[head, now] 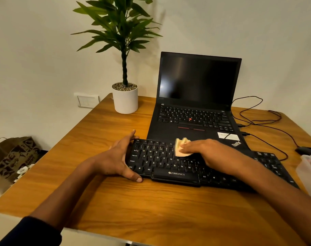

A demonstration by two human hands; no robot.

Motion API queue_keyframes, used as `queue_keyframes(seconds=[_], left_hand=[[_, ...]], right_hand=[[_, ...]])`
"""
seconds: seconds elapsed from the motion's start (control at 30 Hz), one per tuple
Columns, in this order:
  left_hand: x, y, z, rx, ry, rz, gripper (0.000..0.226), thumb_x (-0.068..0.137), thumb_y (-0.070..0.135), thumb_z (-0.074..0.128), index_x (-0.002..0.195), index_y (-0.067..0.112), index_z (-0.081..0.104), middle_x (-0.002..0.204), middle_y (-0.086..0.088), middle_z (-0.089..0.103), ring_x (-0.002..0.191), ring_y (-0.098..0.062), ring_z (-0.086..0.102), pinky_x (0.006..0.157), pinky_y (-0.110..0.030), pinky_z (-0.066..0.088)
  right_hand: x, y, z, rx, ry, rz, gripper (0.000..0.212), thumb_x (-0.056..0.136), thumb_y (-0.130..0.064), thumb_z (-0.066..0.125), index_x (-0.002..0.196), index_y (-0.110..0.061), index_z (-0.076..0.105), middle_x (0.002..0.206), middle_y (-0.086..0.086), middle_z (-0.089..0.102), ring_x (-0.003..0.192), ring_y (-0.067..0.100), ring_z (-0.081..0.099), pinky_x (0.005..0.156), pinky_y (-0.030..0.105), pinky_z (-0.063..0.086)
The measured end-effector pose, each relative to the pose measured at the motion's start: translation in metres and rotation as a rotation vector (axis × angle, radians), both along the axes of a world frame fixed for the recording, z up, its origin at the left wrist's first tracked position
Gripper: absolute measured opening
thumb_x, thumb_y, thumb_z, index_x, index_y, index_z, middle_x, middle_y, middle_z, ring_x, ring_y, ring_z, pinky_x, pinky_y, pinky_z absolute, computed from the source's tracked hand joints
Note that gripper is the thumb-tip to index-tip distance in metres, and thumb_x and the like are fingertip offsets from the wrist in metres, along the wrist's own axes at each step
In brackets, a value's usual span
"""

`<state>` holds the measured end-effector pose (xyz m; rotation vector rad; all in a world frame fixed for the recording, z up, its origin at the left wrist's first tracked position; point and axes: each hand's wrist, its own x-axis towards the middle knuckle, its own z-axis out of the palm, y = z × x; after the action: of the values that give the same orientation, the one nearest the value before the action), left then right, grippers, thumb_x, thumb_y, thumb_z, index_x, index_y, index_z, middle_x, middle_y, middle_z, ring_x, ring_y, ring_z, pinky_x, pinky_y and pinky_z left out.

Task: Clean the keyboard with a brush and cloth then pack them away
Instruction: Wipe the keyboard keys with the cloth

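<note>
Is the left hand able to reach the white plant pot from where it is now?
Probably yes. The left hand grips the keyboard at its left end, and only bare table lies between it and the plant pot. It must first let go, while the right hand wipes with the cloth.

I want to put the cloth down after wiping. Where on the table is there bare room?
Bare wood lies between the keyboard and the table near edge, and left of the laptop, in front of the plant pot. The right side is crowded: cables and a plastic container.
</note>
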<state>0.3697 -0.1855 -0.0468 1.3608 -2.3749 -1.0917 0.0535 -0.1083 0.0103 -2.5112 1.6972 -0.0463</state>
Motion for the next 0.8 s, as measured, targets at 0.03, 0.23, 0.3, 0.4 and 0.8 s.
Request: queue_keyframes(seconds=[0.03,0.23,0.3,0.4,0.8], left_hand=[[0.000,0.000,-0.001,-0.003,0.000,0.001,0.153,0.034,0.068,0.090,0.146,0.055,-0.014,0.158,0.010,0.019,0.144,-0.019,0.021,0.117,-0.052,0.028],[-0.001,0.001,-0.001,-0.020,0.001,0.001,0.154,0.033,0.069,0.089,0.146,0.054,-0.015,0.158,0.013,0.018,0.145,-0.019,0.019,0.119,-0.052,0.024],[-0.002,0.003,0.001,-0.020,0.000,-0.002,0.153,0.036,0.065,0.090,0.147,0.053,-0.014,0.157,0.015,0.018,0.144,-0.017,0.019,0.119,-0.052,0.023],[-0.003,0.005,0.004,-0.019,-0.010,-0.003,0.154,0.035,0.066,0.089,0.147,0.052,-0.016,0.156,0.017,0.018,0.143,-0.017,0.019,0.119,-0.051,0.024],[-0.002,0.005,0.006,-0.017,-0.024,0.000,0.153,0.037,0.066,0.089,0.148,0.049,-0.014,0.158,0.008,0.018,0.145,-0.021,0.018,0.119,-0.051,0.026]], right_hand=[[-0.007,0.002,0.005,0.013,0.025,-0.029,0.072,0.083,0.011,0.046,0.135,-0.039,0.048,0.146,-0.014,0.043,0.135,0.009,0.040,0.115,0.033,0.029],[0.022,0.017,0.009,-0.021,0.079,-0.116,0.062,0.087,0.006,0.045,0.138,-0.029,0.045,0.145,-0.005,0.045,0.128,0.019,0.048,0.107,0.037,0.040],[0.055,0.018,0.003,-0.060,0.037,-0.092,0.058,0.086,0.009,0.046,0.135,-0.022,0.047,0.142,-0.002,0.048,0.125,0.021,0.051,0.103,0.038,0.042],[0.103,0.010,-0.008,-0.112,-0.069,-0.004,0.058,0.083,0.008,0.054,0.135,-0.018,0.046,0.140,0.000,0.048,0.125,0.022,0.050,0.101,0.038,0.044],[0.100,-0.017,-0.007,-0.032,0.002,0.242,0.064,0.090,0.004,0.047,0.145,-0.026,0.037,0.156,-0.005,0.027,0.144,0.010,0.023,0.117,0.025,0.017]])
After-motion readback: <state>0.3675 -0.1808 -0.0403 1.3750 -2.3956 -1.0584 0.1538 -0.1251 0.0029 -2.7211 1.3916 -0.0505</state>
